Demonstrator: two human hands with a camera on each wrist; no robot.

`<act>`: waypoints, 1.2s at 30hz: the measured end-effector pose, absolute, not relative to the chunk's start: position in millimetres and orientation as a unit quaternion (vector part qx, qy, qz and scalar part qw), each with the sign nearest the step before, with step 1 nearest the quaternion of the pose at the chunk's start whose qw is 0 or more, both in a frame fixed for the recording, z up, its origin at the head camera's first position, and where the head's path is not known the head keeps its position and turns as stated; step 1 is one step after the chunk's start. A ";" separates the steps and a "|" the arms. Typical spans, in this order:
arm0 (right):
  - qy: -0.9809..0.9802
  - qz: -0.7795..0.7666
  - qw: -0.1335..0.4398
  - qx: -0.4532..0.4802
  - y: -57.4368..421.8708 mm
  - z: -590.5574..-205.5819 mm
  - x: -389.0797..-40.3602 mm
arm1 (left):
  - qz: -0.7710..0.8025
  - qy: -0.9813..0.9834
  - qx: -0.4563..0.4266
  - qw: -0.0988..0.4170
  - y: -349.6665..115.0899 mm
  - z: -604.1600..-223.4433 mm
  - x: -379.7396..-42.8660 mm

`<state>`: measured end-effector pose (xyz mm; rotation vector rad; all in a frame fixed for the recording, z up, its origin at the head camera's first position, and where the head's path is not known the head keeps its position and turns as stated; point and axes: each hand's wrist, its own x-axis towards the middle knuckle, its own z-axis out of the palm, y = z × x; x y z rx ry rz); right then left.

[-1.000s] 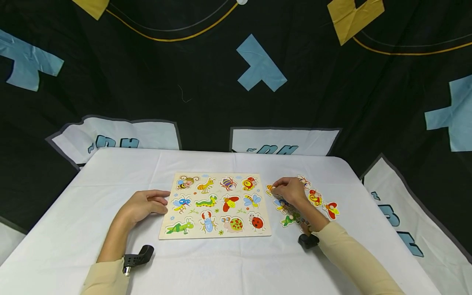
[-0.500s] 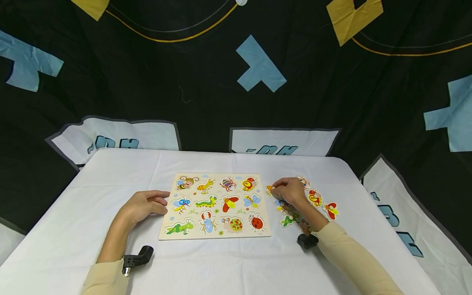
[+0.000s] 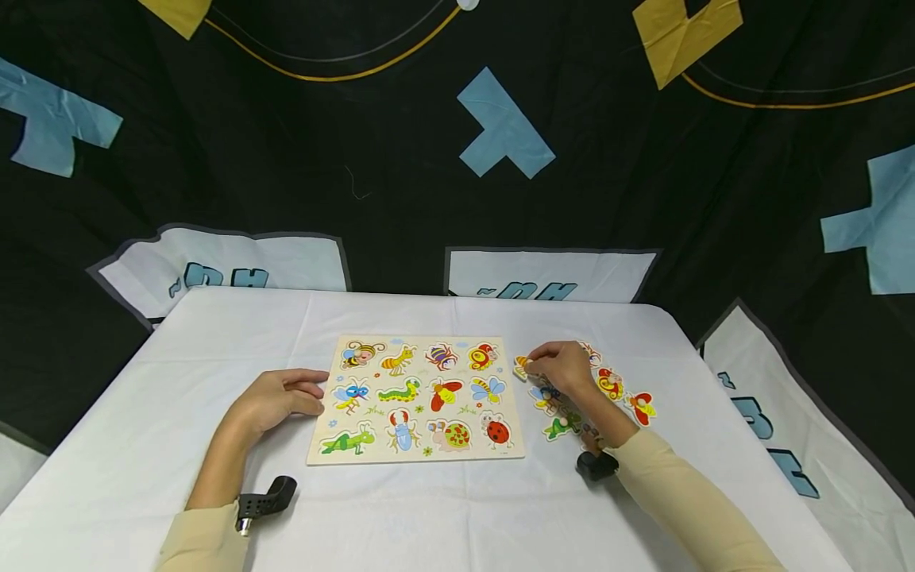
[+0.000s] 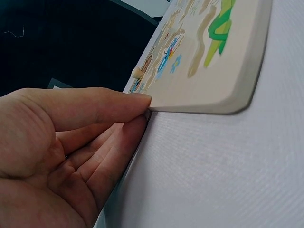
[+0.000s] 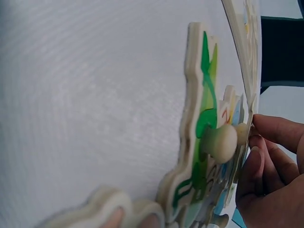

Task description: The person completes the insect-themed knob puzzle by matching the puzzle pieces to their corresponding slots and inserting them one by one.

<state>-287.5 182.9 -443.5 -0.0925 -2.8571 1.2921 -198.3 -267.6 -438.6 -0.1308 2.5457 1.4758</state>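
A wooden insect puzzle board (image 3: 418, 400) lies flat on the white table (image 3: 457, 508), its slots filled with painted insects. My left hand (image 3: 314, 391) rests on the cloth, and its fingertips (image 4: 140, 107) touch the board's left edge (image 4: 209, 102). My right hand (image 3: 539, 364) is just right of the board and pinches a small orange-yellow insect piece (image 3: 521, 365). Its fingers (image 5: 273, 142) curl beside a knob. Loose pieces lie around that hand: a green one (image 3: 561, 428) with a round knob (image 5: 221, 142), a blue one (image 3: 543, 396), a red-yellow one (image 3: 611, 384) and a red one (image 3: 642, 407).
Black wrist-worn cameras sit at my left wrist (image 3: 268, 499) and right wrist (image 3: 596, 465). The table's far edge (image 3: 429, 291) meets a black backdrop with blue and yellow patches. White cloth stretches in front of the board and to its left.
My right hand has edged slightly away from me with the orange-yellow piece. The left hand and the board have not moved.
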 end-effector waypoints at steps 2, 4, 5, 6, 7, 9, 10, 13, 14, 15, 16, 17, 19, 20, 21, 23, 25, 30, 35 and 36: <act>-0.910 0.413 -0.001 -0.029 182.6 -441.9 -287.3 | 0.497 0.861 -0.043 0.098 -267.7 -438.6 -198.3; -0.911 0.412 -0.003 -0.027 181.7 -440.3 -287.5 | 0.494 0.863 -0.043 0.098 -267.9 -438.4 -198.2; -0.911 0.411 -0.003 -0.027 181.2 -439.5 -287.6 | 0.495 0.862 -0.043 0.099 -268.0 -438.4 -198.2; -0.911 0.411 -0.004 -0.027 180.7 -438.6 -287.7 | 0.495 0.862 -0.044 0.099 -268.1 -438.4 -198.2; -0.912 0.410 -0.004 -0.027 180.1 -437.8 -287.8 | 0.494 0.863 -0.044 0.099 -268.2 -438.5 -198.2; -0.911 0.411 -0.006 -0.024 178.8 -436.4 -288.2 | 0.492 0.864 -0.045 0.100 -268.6 -438.6 -198.1; -0.911 0.411 -0.006 -0.022 178.0 -436.0 -288.6 | 0.491 0.864 -0.045 0.100 -268.8 -438.7 -198.1; -0.910 0.415 -0.008 -0.018 175.1 -434.1 -289.3 | 0.487 0.866 -0.046 0.100 -269.3 -439.1 -198.0; -0.909 0.417 -0.008 -0.016 174.0 -433.6 -289.6 | 0.487 0.866 -0.046 0.100 -269.4 -439.1 -198.0; -0.909 0.417 -0.007 -0.015 172.9 -433.1 -290.0 | 0.487 0.866 -0.047 0.101 -269.5 -439.1 -198.0; -0.908 0.418 -0.007 -0.016 171.5 -432.2 -290.1 | 0.488 0.866 -0.047 0.101 -269.5 -439.1 -198.0; -0.908 0.419 -0.006 -0.016 170.2 -431.3 -290.2 | 0.488 0.866 -0.047 0.101 -269.5 -439.1 -197.9; -0.907 0.420 -0.002 -0.012 167.5 -430.2 -290.6 | 0.489 0.865 -0.048 0.100 -269.2 -439.0 -197.8; -0.906 0.422 -0.001 -0.012 165.9 -429.5 -290.8 | 0.489 0.865 -0.049 0.100 -269.1 -439.0 -197.8; -0.907 0.422 0.000 -0.012 164.2 -429.1 -291.0 | 0.489 0.865 -0.048 0.100 -268.9 -439.0 -197.8; -0.907 0.420 0.003 -0.008 161.0 -428.3 -291.2 | 0.489 0.865 -0.048 0.099 -268.5 -439.0 -197.9; -0.908 0.419 0.004 0.001 157.4 -427.9 -291.9 | 0.491 0.864 -0.047 0.099 -268.3 -438.8 -197.9; -0.902 0.431 -0.005 0.011 146.3 -426.7 -293.1 | 0.493 0.863 -0.045 0.100 -268.5 -438.2 -197.7; -0.893 0.450 -0.008 0.020 134.0 -426.4 -294.8 | 0.500 0.859 -0.047 0.101 -268.6 -438.0 -197.4; -0.891 0.452 -0.007 0.022 131.4 -426.6 -295.2 | 0.502 0.858 -0.048 0.101 -268.4 -438.1 -197.4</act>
